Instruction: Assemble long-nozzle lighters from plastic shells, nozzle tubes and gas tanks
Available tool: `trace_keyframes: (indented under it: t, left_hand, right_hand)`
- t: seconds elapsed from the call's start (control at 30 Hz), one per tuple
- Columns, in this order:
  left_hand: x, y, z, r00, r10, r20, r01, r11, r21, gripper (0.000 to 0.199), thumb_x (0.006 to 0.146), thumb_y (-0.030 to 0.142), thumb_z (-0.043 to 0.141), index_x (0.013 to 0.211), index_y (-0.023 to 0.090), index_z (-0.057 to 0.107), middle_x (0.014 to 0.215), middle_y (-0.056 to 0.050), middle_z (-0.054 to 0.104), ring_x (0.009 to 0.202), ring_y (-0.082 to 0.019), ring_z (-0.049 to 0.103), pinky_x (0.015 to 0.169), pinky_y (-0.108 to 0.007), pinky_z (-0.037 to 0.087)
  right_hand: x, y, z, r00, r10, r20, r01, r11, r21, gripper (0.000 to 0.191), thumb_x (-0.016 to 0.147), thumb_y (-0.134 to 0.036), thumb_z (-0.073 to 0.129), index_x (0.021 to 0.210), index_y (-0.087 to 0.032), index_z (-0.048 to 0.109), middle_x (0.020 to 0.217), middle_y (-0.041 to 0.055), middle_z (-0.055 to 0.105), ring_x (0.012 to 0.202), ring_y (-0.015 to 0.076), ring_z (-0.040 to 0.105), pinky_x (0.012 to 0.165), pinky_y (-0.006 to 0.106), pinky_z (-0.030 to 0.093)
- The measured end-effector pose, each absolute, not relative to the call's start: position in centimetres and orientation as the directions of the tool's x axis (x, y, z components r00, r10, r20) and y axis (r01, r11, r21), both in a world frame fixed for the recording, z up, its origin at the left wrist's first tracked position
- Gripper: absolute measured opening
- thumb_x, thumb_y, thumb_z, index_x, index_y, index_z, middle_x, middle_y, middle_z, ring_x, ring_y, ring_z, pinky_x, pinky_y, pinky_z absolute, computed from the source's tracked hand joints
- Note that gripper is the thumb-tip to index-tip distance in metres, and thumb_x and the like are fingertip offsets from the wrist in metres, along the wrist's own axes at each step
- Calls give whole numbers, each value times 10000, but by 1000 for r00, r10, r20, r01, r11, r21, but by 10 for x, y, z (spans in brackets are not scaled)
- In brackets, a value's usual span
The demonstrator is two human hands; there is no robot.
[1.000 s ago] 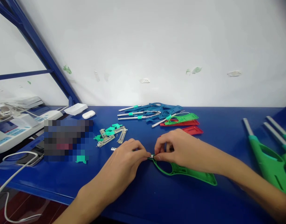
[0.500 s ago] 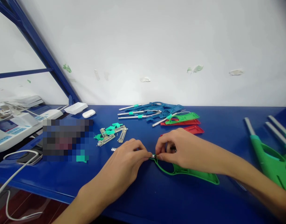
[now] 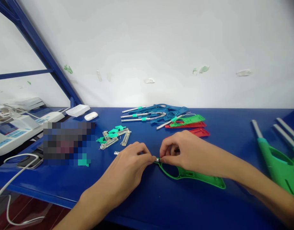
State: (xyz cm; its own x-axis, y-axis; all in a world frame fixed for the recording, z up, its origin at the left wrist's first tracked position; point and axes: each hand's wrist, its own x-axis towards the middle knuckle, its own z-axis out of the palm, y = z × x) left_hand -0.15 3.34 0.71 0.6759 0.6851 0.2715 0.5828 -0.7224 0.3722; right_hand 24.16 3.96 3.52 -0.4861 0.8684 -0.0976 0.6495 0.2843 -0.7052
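Green handle shell [image 3: 204, 180], head view: lying on blue tabletop [image 3: 185, 207], front and center, looks hollow side up, wide end pointing right, narrow end left between the two hands. Ring-shaped opening toward the narrow end, rim touching the table. Silvery metal piece [image 3: 157, 160] at that narrow end, small part showing between the fingertips.

Left hand [image 3: 132, 163]: thumb and forefinger pinched together on the metal piece, other fingers folded under. Right hand [image 3: 185, 153]: fingers curled, thumb and forefinger at the shell's tip just beside the left fingertips; contact hidden, can't tell if they grip anything. Silvery tube end [image 3: 116, 153] pokes out left of the left hand; can't tell if same part.

Behind the hands: blue shells [image 3: 179, 111] piled up, metal rods [image 3: 127, 116] with teal collars next to them, another green shell [image 3: 193, 120] on top of red shells [image 3: 199, 132]. Left of center: clear plastic parts [image 3: 126, 138] mixed with teal fittings [image 3: 113, 131]. Single teal piece [image 3: 82, 161] farther left, beside a pixelated patch. Phone [image 3: 27, 162], white cable [image 3: 11, 180] and white power strip [image 3: 8, 140] at far left; white case [image 3: 91, 116] near white box [image 3: 78, 110]. Far right: green lighter-like items [image 3: 280, 177], silver barrels, cut off by the edge
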Motion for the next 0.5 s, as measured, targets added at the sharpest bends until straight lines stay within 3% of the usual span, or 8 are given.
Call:
trace_keyframes:
  t: [0.5]
  left_hand:
    - [-2,32,5,678,682,273,578,-725,376,278,1030,39,591,1096,241,770,1085,-18,692,984,-181,651,844,-318,521]
  right_hand:
    - [242,40,38,-475,875,-94,643,273,-716,151,902,-394,731,873,-254,780,734,-41,746,640,118,664,544,219,465]
